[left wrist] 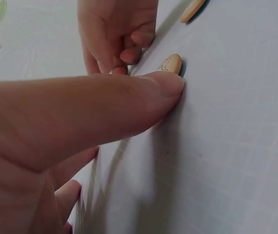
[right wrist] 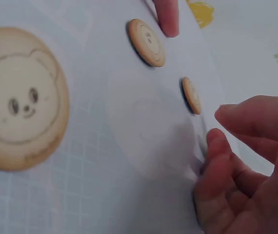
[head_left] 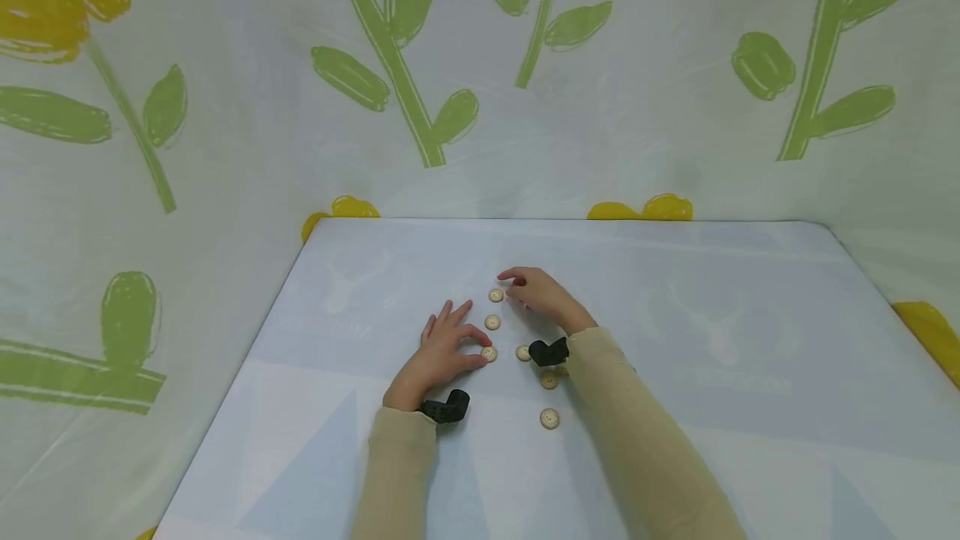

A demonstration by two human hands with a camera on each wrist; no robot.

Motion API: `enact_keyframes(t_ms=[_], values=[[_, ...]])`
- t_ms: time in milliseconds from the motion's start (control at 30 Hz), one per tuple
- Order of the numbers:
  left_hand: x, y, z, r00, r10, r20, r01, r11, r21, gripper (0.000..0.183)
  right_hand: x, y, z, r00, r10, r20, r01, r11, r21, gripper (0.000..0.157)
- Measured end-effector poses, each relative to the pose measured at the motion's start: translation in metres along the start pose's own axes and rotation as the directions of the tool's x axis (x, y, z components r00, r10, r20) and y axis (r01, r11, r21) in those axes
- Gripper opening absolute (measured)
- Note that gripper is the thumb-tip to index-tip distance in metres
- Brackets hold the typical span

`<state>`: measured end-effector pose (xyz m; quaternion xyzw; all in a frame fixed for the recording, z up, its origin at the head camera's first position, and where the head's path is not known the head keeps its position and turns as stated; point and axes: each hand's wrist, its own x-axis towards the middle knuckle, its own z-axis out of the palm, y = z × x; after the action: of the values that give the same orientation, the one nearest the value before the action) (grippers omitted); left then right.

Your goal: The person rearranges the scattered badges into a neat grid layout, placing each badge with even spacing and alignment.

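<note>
My left hand (head_left: 442, 352) pinches a round biscuit (head_left: 490, 354) between thumb and index finger, while its other fingers spread over the table. From the left wrist, a biscuit's edge (left wrist: 175, 63) peeks out past the thumb tip. My right hand (head_left: 546, 297) holds nothing; it hovers beside the farthest biscuit (head_left: 496, 295), index finger stretched over it. In the right wrist view, that hand's thumb and loosely bent fingers stand apart from a biscuit (right wrist: 191, 95). Another biscuit (head_left: 492, 322) lies between the two hands. A bear face is drawn on the nearest biscuit (right wrist: 22, 100).
More biscuits lie under and near the right forearm: one by the black wrist camera (head_left: 522, 352), one below it (head_left: 549, 379) and one closer to me (head_left: 550, 418). The pale table (head_left: 750, 290) ends at a flower-print cloth (head_left: 637, 132).
</note>
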<state>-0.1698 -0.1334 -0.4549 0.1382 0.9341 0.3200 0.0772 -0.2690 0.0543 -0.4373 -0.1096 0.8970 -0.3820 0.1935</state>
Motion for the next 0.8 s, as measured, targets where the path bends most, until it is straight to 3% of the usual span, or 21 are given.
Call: enact_keyframes(t_ms=[233,433,633,800], values=[[0.000,0.001,0.000,1.000,0.006,0.001,-0.006,1.000,0.000,0.014,-0.013,-0.001,-0.009,0.999,-0.036,0.014,0.035,0.998,0.042,0.034],[0.000,0.001,-0.001,1.000,0.008,0.001,-0.008,1.000,0.005,0.014,-0.025,0.001,-0.014,0.997,-0.082,-0.011,0.081,0.995,-0.050,0.030],[-0.001,0.000,-0.001,1.000,-0.001,0.007,0.001,1.000,-0.012,0.014,-0.038,0.010,-0.015,0.987,-0.161,0.027,0.163,0.973,-0.163,0.025],[-0.002,0.001,-0.001,1.000,-0.001,0.006,0.001,1.000,-0.015,0.013,-0.052,0.015,-0.015,0.984,-0.174,0.029,0.177,0.968,-0.179,0.023]])
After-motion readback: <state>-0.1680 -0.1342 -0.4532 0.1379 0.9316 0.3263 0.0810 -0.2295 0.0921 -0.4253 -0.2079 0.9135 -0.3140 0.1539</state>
